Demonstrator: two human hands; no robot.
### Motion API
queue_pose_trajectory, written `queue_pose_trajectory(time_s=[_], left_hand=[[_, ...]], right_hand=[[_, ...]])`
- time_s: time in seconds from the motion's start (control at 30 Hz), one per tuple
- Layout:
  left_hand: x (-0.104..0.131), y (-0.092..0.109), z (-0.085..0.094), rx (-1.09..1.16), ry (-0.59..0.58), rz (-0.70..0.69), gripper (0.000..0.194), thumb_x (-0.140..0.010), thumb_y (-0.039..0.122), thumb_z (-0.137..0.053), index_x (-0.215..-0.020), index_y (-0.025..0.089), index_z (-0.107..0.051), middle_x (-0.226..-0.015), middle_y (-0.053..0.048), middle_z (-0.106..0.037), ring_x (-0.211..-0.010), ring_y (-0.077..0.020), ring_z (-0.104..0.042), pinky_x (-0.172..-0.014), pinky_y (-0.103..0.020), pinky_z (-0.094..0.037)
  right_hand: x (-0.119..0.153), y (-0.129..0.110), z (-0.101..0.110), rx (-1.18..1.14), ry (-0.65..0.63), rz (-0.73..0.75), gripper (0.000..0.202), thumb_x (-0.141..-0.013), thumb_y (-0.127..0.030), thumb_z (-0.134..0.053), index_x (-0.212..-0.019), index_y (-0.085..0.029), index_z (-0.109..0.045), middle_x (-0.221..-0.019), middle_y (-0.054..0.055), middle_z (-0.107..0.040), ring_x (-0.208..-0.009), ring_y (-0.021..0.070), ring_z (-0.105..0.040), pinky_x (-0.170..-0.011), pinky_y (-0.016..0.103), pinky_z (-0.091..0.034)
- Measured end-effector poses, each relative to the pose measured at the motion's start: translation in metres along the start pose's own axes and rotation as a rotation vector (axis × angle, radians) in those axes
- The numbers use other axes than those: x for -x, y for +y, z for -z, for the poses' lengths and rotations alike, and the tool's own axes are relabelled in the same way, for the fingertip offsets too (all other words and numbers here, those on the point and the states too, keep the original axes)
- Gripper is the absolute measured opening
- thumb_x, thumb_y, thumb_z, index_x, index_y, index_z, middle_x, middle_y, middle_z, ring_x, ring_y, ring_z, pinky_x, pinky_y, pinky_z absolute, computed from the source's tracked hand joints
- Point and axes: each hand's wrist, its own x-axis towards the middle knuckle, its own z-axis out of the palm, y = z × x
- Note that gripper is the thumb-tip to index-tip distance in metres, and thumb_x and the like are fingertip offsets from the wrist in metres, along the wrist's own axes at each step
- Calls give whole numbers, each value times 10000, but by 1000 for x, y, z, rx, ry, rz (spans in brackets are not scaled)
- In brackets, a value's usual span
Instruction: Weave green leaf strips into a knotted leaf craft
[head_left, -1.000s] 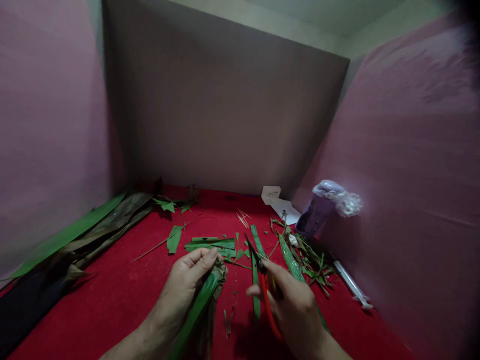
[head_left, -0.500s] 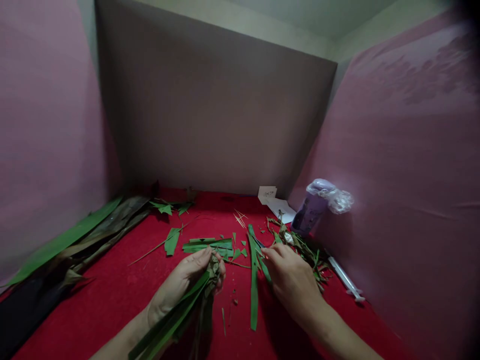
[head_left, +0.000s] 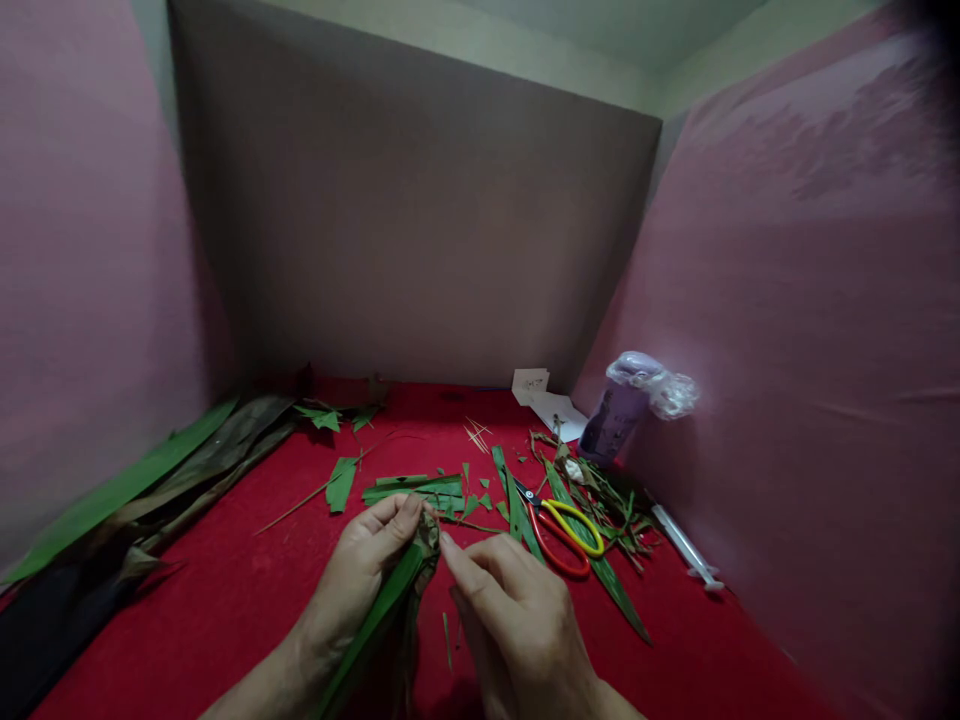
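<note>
My left hand (head_left: 367, 565) is closed around a bundle of long green leaf strips (head_left: 382, 615) and dry brown leaf. The bundle's crumpled brown top (head_left: 427, 538) sticks out at the fingertips, and its strips hang toward me. Against the right side of that top, my right hand (head_left: 514, 605) has thumb and finger pinched together; what lies between them is hidden. Beyond the right hand lie scissors (head_left: 559, 530) with one red and one yellow handle, resting among green leaf strips (head_left: 619, 595) on the red cloth (head_left: 300, 600).
Cut leaf pieces (head_left: 416, 490) and thin sticks (head_left: 476, 435) lie ahead. At right are a heap of stems (head_left: 611, 500), a syringe (head_left: 686, 550), a purple plastic-wrapped container (head_left: 615, 410) and white paper (head_left: 559, 415). Large leaves (head_left: 150, 480) line the left. Pink and grey walls surround the cloth.
My right hand has left the scissors, now in full view, and moved left to the bundle's top. The green strips near the scissors lie differently. My left hand still holds the bundle.
</note>
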Motion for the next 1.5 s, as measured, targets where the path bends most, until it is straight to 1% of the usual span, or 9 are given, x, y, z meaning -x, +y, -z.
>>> queue_pose_trajectory(time_s=[0.5,0.6,0.73,0.87,0.97,1.1,1.27,1.4,1.5], left_hand=[[2,-1,-2,-85,60,-26,301,-568,369,-809,-603,139,-618,-437,70,-501,-364,-34,-379,-373,-136,-287],[4,-2,-2,-137,81,-61,265,-632,366,-772,-638,147,-623,-479,63,-534,-401,-46,-415,-403,-141,-322],[5,-5,-4,-229,168,-151,233,-704,367,-714,-668,157,-621,-556,57,-566,-477,-64,-457,-470,-154,-377],[1,-8,-2,-303,242,-177,238,-689,371,-718,-655,156,-620,-548,62,-551,-492,-71,-458,-480,-164,-379],[0,-9,-3,-343,239,-160,239,-680,373,-723,-666,155,-624,-551,53,-570,-495,-83,-480,-481,-175,-386],[4,-6,-8,-401,179,-126,281,-707,428,-678,-693,150,-632,-578,26,-603,-508,-107,-527,-496,-201,-412],[12,0,-11,-495,113,-99,291,-705,417,-673,-832,155,-659,-717,-25,-673,-607,-161,-609,-564,-256,-466],[16,-1,-6,-569,75,-138,297,-522,227,-792,-780,158,-661,-756,-33,-695,-759,-202,-635,-710,-287,-478],[15,-3,-2,-611,60,-129,237,-522,198,-757,-733,158,-656,-707,-27,-699,-709,-204,-643,-700,-315,-484]], right_hand=[[-1,1,-2,-157,-56,-56,426,-845,-90,-423,-1263,-117,-497,-796,104,-600,-712,198,-538,-582,304,-451],[-5,2,0,-275,-33,-207,300,-877,-120,-423,-1137,-146,-571,-823,81,-599,-744,177,-556,-629,289,-458],[-13,-1,-3,-457,-58,-574,113,-871,-231,-506,-943,-173,-573,-794,32,-614,-668,140,-570,-580,246,-459],[-17,-10,-11,-497,-141,-797,387,-656,-212,-727,-981,-179,-519,-855,38,-622,-723,174,-589,-573,251,-477],[-16,-16,-14,-440,-206,-813,562,-581,-158,-757,-1080,-191,-502,-934,50,-625,-829,213,-589,-695,310,-486],[-13,-13,-12,-394,-197,-769,412,-737,-104,-553,-1136,-192,-504,-946,57,-634,-863,202,-592,-758,324,-465],[-7,8,-11,-403,-202,-803,269,-786,-152,-498,-1038,-182,-585,-857,43,-665,-740,172,-623,-621,254,-477],[-3,24,-16,-374,-303,-839,202,-766,-160,-512,-930,-151,-631,-734,24,-670,-584,133,-606,-497,202,-445],[-1,34,-19,-386,-378,-815,162,-776,-179,-499,-813,-140,-653,-613,-4,-637,-431,95,-546,-402,171,-386]])
